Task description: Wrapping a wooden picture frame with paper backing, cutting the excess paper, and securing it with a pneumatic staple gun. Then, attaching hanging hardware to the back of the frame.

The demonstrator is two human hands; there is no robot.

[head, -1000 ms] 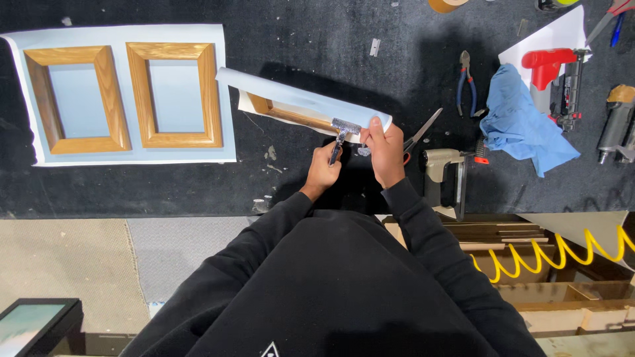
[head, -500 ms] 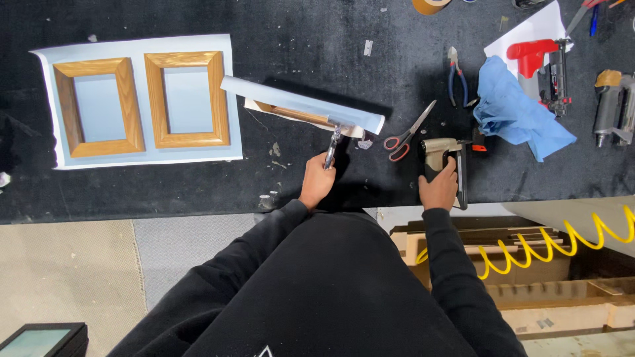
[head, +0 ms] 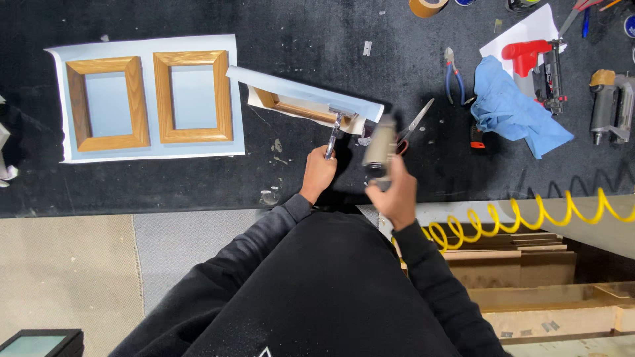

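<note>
My left hand (head: pixel 319 173) grips a metal clamp tool (head: pixel 335 135) that bites the near edge of a wooden picture frame (head: pixel 296 107) wrapped in pale blue paper (head: pixel 301 92). The frame is tilted up off the black work surface (head: pixel 198 178). My right hand (head: pixel 395 192) holds a beige pneumatic nail gun (head: pixel 380 145), raised and blurred, just right of the clamped corner. A yellow coiled air hose (head: pixel 529 215) trails from it to the right.
Two oak frames (head: pixel 108 102) (head: pixel 193 96) lie on a pale blue sheet (head: pixel 149 149) at left. Scissors (head: pixel 413 124), blue-handled pliers (head: pixel 453 79), a blue cloth (head: pixel 519 112), a red stapler (head: pixel 536 63), another air tool (head: pixel 608 106) and a tape roll (head: pixel 428 6) lie right. Wood stock (head: pixel 529 254) sits below the bench edge.
My right hand picked the nail gun up from the bench at right and swung it left towards the clamped frame. My left hand kept hold of the clamp.
</note>
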